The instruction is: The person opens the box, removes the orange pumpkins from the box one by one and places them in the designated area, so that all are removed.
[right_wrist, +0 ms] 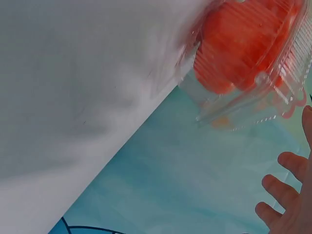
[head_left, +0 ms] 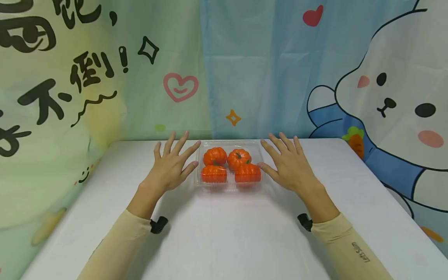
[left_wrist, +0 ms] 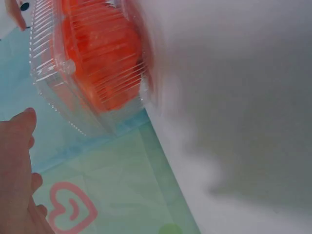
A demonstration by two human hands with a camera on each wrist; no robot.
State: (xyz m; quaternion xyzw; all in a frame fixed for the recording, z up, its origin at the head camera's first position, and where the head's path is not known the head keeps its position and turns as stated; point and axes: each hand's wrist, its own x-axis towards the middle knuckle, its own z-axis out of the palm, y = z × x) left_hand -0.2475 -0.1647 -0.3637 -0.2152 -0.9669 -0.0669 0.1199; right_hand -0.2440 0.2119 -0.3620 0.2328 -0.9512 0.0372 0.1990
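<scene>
A clear plastic clamshell box (head_left: 231, 187) sits near the far edge of the table with several small orange pumpkins (head_left: 239, 159) inside, in two rows. Beside its left end, my left hand (head_left: 168, 168) spreads its fingers, the thumb tip close to the box's side. My right hand (head_left: 293, 168) mirrors it at the right end, fingers spread and thumb tip right at the wall. Neither hand grips anything. Both wrist views show the ribbed box wall (left_wrist: 73, 117) close to the fingers, with the pumpkins (right_wrist: 239, 48) showing through the plastic.
The white table (head_left: 231, 233) stretches from the box towards me, its far edge just behind the box. A printed cloth (head_left: 245, 70) with hearts, lettering and a white cartoon animal hangs behind it. Each wrist wears a small black strap mount (head_left: 159, 224) at the sleeve cuff.
</scene>
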